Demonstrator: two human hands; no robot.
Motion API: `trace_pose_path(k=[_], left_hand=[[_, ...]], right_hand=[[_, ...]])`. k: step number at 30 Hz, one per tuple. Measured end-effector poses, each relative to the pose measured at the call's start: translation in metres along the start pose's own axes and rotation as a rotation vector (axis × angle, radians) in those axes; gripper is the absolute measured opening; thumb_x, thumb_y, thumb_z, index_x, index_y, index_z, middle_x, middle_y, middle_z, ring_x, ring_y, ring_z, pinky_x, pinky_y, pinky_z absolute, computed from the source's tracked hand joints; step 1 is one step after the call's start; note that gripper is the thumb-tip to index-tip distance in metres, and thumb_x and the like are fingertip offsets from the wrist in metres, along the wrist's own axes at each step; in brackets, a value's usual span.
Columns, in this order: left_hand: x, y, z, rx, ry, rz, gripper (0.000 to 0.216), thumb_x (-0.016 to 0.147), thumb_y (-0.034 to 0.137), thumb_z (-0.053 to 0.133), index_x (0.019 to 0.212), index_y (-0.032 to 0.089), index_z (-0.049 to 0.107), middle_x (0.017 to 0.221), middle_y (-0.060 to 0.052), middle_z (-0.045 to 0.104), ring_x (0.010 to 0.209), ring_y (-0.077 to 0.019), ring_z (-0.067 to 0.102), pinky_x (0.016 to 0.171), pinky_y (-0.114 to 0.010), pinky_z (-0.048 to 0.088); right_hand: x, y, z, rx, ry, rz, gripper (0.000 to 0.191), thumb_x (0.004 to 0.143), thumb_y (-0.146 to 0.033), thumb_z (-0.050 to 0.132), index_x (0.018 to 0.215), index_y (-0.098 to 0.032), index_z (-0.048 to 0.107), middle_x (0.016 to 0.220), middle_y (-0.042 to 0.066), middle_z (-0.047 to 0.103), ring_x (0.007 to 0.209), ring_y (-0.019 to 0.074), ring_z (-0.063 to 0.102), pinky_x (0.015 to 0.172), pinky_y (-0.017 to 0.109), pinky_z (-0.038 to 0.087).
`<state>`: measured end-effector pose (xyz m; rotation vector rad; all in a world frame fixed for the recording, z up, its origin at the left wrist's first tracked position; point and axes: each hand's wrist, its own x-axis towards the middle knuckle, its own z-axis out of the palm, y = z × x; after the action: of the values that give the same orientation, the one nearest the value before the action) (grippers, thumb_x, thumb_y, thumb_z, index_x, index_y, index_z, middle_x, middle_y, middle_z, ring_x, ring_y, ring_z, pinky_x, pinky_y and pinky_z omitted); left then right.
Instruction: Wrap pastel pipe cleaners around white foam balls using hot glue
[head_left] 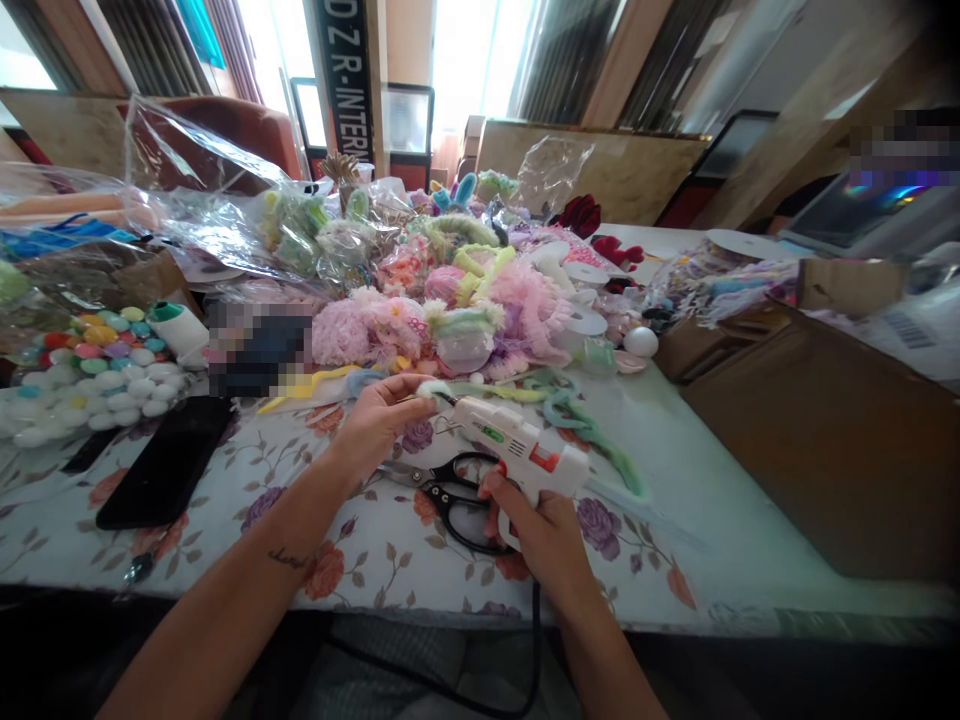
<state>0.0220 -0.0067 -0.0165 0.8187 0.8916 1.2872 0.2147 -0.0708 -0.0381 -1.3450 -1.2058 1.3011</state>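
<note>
My right hand is wrapped round the grip of a white hot glue gun, fingers at its red trigger. The gun's nozzle points left and meets a small fuzzy whitish-green piece pinched in the fingertips of my left hand. Whether the nozzle touches the piece I cannot tell. Beneath the gun, black-handled scissors lie on the flowered tablecloth, partly hidden by my right hand. Fuzzy green and yellow strips lie just behind and right of the gun.
A black phone and bagged pompoms lie at left. Pastel yarn and fuzzy trimmings are heaped behind my hands. A cardboard box stands at right. The gun's black cord hangs over the table's front edge.
</note>
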Motion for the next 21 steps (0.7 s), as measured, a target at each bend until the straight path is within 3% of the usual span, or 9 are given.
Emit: trace_pose_path(k=[10,21], left_hand=[[-0.001,0.003,0.003,-0.028,0.039,0.0,0.031,0.058,0.017,0.085,0.086,0.015,0.073,0.082,-0.002,0.072,0.071,-0.01,0.065,0.07,-0.021,0.05],[-0.001,0.004,0.003,-0.026,0.05,-0.003,0.029,0.058,0.017,0.084,0.086,0.015,0.074,0.084,-0.003,0.072,0.072,-0.0103,0.064,0.07,-0.02,0.051]], right_hand=[[-0.009,-0.018,0.005,-0.022,0.062,0.027,0.026,0.076,-0.044,0.065,0.07,-0.019,0.064,0.043,-0.002,0.057,0.041,0.0129,0.051,0.041,0.023,0.039],[-0.009,-0.016,0.005,0.007,0.057,0.04,0.027,0.075,-0.045,0.066,0.069,-0.019,0.063,0.043,-0.002,0.056,0.04,0.0123,0.049,0.042,0.024,0.039]])
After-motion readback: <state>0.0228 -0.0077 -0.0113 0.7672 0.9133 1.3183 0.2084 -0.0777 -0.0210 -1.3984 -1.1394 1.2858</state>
